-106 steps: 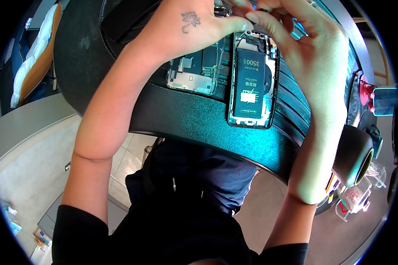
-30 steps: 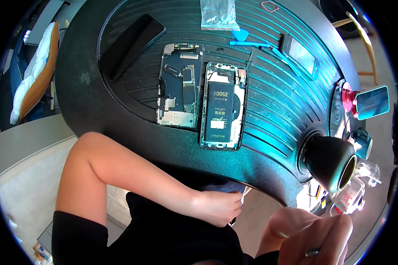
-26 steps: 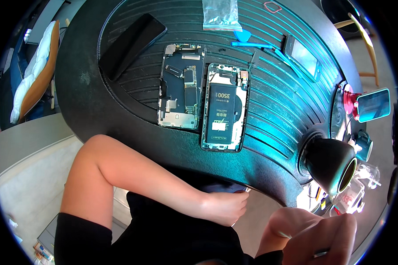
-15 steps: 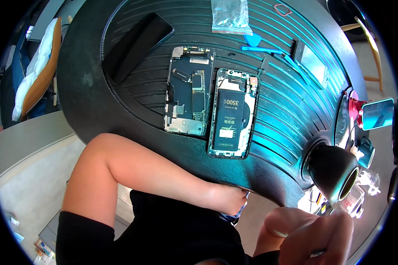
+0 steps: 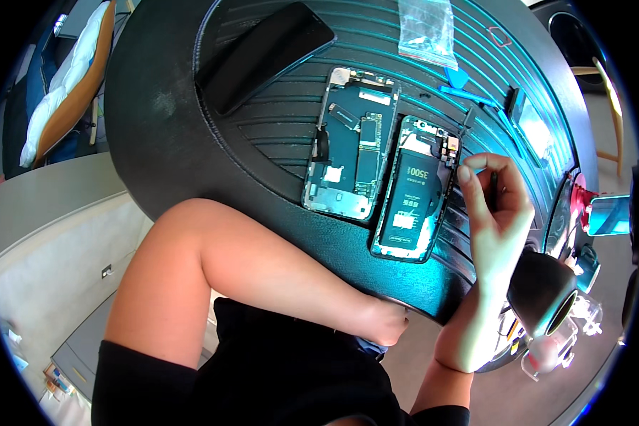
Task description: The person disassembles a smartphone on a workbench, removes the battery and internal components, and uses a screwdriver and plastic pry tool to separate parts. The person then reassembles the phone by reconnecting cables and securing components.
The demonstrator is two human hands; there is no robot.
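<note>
My right hand hovers by the right edge of an opened phone housing. Its thumb and forefinger are bent toward each other, and a slim dark thing shows among the curled fingers, too unclear to name. In that housing lies a black battery. To its left is another opened phone part, with a logic board and a dark flap at its left edge. My left hand rests curled below the table's near edge, its fingers mostly hidden. A bit of blue material shows beneath it.
A dark phone-shaped slab lies far left on the ribbed black table. Behind are a clear plastic bag, a blue pick, blue pry tools and another phone-like device. A black cup-shaped object stands right.
My right hand has risen from the lower right to beside the battery-bearing housing. The whole view has shifted, so the table's things sit farther right. My left hand stays near the table edge.
</note>
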